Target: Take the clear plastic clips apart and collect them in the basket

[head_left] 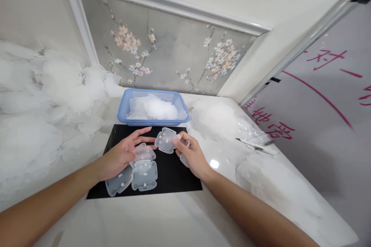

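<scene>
My left hand [121,156] is over the left side of the black mat [171,177], its fingers spread, with the thumb against a translucent plastic piece [144,152]. Below it lie two more such pieces, one flat on the mat [144,177] and one partly beneath my left hand [118,182]. My right hand [193,154] pinches a rounded, square translucent piece [166,140] between thumb and fingers, above the mat's right part. Another piece [184,159] shows under the fingers of my right hand.
A blue basket [153,123] of translucent pieces stands behind the mat. Large heaps of similar pieces [69,85] cover the left. Clear bags [217,119] lie to the right, beside a whiteboard [327,135] with red writing.
</scene>
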`<state>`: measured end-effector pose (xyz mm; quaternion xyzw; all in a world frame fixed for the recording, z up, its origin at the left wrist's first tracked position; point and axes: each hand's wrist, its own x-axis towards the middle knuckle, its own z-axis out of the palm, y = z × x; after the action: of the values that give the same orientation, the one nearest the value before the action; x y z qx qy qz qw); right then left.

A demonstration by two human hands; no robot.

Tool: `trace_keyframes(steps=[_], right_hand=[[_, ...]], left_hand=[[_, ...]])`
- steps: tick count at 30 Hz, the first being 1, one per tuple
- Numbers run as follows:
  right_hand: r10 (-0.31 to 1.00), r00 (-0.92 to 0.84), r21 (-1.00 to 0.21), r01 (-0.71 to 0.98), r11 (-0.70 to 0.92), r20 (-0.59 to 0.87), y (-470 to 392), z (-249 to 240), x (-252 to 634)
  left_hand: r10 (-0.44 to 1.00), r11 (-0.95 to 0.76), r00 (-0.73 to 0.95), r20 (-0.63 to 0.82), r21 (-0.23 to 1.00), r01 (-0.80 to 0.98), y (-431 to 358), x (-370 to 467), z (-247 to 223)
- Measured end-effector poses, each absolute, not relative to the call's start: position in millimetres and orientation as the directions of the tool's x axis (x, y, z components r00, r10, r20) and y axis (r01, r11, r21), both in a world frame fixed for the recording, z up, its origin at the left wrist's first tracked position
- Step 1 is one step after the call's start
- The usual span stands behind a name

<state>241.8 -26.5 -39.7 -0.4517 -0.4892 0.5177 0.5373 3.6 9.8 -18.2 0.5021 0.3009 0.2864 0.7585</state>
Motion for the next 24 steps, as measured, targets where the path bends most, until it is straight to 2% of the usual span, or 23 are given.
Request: trace_keyframes(steps=[3, 6, 13, 21, 24], right_hand=[[0.993, -0.094, -0.937, -0.332, -0.104, -0.077, -23.8, -41.5, 240.2], [0.981, -0.141, -0.888, -0.422, -0.183, -0.135, -22.4, -39.2, 239.7], [0.958, -0.205, -0.827, -0.489, -0.277, -0.2, -18.9, -35.5, 244.4], [0.953, -0.216, -0.793, -0.532, -0.296, -0.211, -16.6, -42.7, 246.4], [0.954, -0.221, -0.795, -0.533, -0.292, -0.202, -16.5, -44.2, 246.6]], left_hand=[[0.769, 0.28, 0.621, -0.153, 0.953, -0.113, 10.2, 3.7, -21.0], [0.791, 0.239, 0.591, -0.157, 0.969, -0.061, 9.5, 4.6, -23.4], [0.863, 0.175, 0.482, -0.155, 0.985, 0.002, 7.6, 9.5, -22.3], [0.939, -0.058, 0.344, 0.032, 0.996, 0.065, 8.7, 7.5, -17.5], [0.946, -0.074, 0.318, 0.056, 0.996, 0.044, 7.0, 7.9, -15.3]])
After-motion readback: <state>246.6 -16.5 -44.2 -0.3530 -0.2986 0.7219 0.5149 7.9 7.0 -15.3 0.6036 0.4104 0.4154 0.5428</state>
